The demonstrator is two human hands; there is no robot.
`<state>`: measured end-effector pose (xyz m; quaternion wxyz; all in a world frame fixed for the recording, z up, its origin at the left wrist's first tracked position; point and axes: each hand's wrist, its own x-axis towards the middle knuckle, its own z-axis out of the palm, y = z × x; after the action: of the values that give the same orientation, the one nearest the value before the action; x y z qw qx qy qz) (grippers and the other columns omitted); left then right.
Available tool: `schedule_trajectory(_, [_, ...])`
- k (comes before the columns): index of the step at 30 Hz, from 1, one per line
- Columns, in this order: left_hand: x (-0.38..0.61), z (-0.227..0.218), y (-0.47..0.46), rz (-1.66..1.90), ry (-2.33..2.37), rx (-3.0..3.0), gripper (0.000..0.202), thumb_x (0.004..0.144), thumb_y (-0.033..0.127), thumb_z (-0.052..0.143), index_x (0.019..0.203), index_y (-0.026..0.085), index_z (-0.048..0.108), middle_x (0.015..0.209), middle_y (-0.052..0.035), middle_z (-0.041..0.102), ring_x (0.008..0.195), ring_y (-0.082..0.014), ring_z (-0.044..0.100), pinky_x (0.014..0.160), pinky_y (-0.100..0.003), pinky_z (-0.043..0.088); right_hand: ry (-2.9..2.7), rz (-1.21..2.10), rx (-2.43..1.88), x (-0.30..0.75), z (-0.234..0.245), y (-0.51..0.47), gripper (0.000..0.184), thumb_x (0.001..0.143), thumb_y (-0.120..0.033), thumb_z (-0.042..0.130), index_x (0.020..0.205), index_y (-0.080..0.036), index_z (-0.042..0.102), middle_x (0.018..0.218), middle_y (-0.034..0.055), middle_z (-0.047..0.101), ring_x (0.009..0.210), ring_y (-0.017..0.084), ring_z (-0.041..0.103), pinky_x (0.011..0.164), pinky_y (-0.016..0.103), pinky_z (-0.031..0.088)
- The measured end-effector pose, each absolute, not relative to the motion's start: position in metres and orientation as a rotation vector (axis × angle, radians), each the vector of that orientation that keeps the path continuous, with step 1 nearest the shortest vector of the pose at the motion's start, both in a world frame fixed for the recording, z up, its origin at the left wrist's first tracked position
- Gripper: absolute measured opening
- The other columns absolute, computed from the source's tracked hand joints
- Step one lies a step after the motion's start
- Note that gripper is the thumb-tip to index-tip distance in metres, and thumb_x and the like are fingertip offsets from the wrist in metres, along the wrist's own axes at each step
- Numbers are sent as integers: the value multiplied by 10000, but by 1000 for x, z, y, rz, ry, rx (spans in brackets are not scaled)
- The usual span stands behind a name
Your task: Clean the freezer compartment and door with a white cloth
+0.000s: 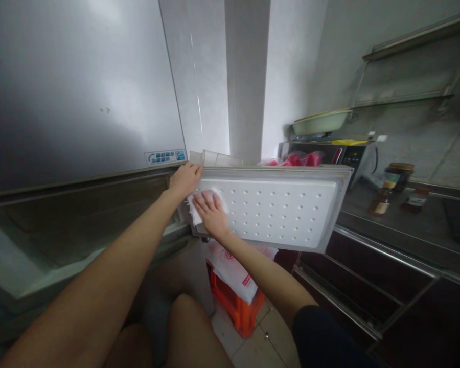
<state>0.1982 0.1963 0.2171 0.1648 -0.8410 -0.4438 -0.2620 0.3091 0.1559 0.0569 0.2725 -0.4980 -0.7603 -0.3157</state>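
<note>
A fridge door stands swung out, its white dimpled inner panel facing me. My right hand presses a white cloth flat against the panel's hinge-side end. The cloth has a ragged left edge and shows around my fingers. Just above and to the left, my left hand is curled over the door's top edge near the hinge; some fingertips are hidden behind it. The opened fridge compartment lies to the left, under my left forearm.
Above the compartment is a closed silver upper door. An orange stool bearing a white plastic bag stands below the swung door. Rightward are a microwave with a pale basin on top, and a counter holding a bottle and jars.
</note>
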Motion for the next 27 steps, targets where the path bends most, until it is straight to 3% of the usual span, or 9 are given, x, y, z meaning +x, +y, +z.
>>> schedule_trajectory(4, [198, 217, 195, -739, -1260, -2396, 450, 1026, 308, 296, 1312, 178, 618, 1274, -114, 653, 1185, -259, 602, 1006, -347, 459, -2183, -806, -1269, 289, 58, 175, 467, 976, -155, 372, 1431, -102, 467, 1543, 86, 407, 1484, 256, 264, 1233, 509, 200])
schedule_trajectory(8, [198, 218, 192, -746, -1275, -2407, 442, 1027, 319, 307, 1324, 186, 606, 1295, -107, 646, 1204, -250, 600, 1021, -343, 454, -2263, -842, -1234, 312, 57, 161, 460, 967, -163, 402, 1415, -107, 488, 1533, 80, 426, 1473, 257, 292, 1221, 501, 239])
schedule_trajectory(12, [198, 217, 192, -738, -1264, -2423, 445, 1027, 315, 309, 1339, 184, 598, 1299, -100, 647, 1212, -247, 595, 1033, -343, 448, -2245, -928, -1285, 370, 53, 114, 554, 948, -161, 438, 1499, -167, 373, 1562, 47, 386, 1482, 239, 268, 1205, 506, 260])
schedule_trajectory(20, [200, 215, 197, -772, -1254, -2424, 454, 1016, 301, 319, 1347, 165, 599, 1306, -126, 636, 1212, -286, 584, 1034, -388, 456, -1814, -1184, -1737, 514, 21, -15, 691, 931, -153, 409, 1564, -288, 169, 1588, -9, 333, 1526, 236, 94, 1218, 543, 154])
schedule_trajectory(27, [199, 213, 197, -789, -1251, -2414, 455, 1011, 299, 325, 1351, 160, 594, 1309, -132, 631, 1206, -295, 583, 1031, -397, 461, -1351, -1114, -1844, 549, -14, -46, 880, 793, -49, 390, 1579, -284, 71, 1649, 7, 119, 1526, 285, -5, 1185, 633, 147])
